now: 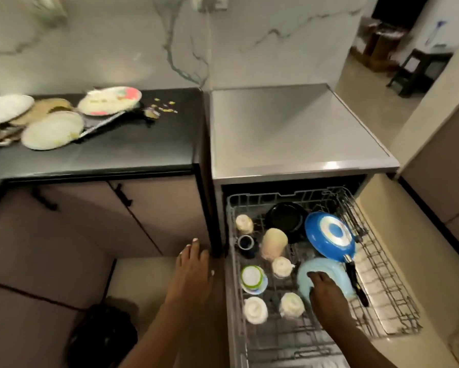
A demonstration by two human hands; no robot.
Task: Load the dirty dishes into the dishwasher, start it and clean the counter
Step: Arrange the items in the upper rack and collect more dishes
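The dishwasher rack [382, 264] is pulled out and holds a blue pan [329, 235], a black pan [284, 217], several cream cups [274, 241] and a green-rimmed bowl [252, 278]. My right hand [328, 290] grips a light blue dish [332, 269] standing in the rack. My left hand [194, 272] hovers flat and empty beside the rack's left edge, fingers spread. Dirty plates [53, 130] lie on the black counter [133, 144], one with a pink rim [109, 100], plus a utensil [103, 126] and scattered crumbs [164, 106].
The steel dishwasher top [289, 128] is bare. Brown cabinet doors [90, 224] stand under the counter. A dark round object [103, 338] sits on the floor at the lower left. A doorway with a stool [419, 70] opens at the upper right.
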